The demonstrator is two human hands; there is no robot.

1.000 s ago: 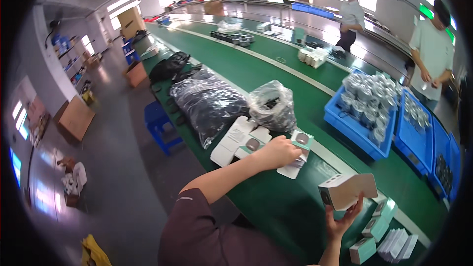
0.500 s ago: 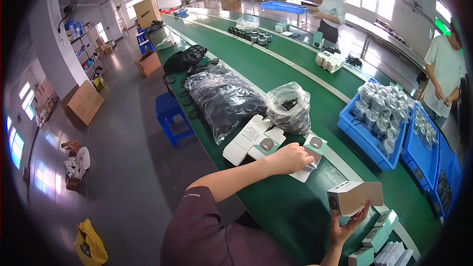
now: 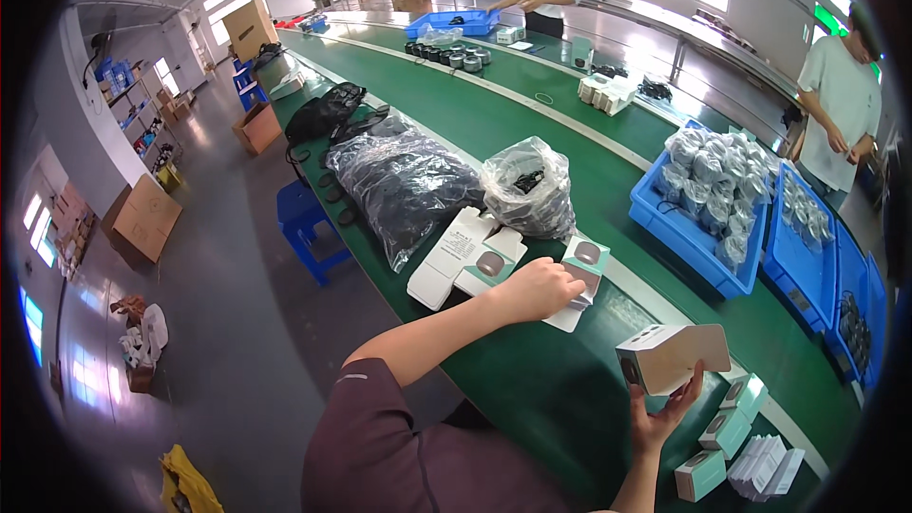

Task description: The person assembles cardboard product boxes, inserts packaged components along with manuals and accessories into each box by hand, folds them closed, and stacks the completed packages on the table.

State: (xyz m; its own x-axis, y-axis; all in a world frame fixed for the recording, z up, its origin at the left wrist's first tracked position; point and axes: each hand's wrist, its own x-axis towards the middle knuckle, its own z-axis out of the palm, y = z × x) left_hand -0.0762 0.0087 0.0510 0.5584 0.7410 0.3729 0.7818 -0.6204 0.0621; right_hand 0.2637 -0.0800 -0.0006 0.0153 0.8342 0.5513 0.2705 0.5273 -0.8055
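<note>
At the near edge of the green worktop, the right hand holds a small box from below, fingers closed round its underside, its long axis running left to right and slightly up to the right. To its right lie several closed little boxes and a stack of white leaflets. Farther out and to the left, the left hand rests fingers-down on a pile of flat carton blanks; whether it has pinched one I cannot tell (the fingertips are hidden). So the blanks lie up and left of the held box, nearer the left hand. Beyond them sit a clear bag of dark parts and a larger dark bag. To the right, blue crates hold wrapped round items.
</note>
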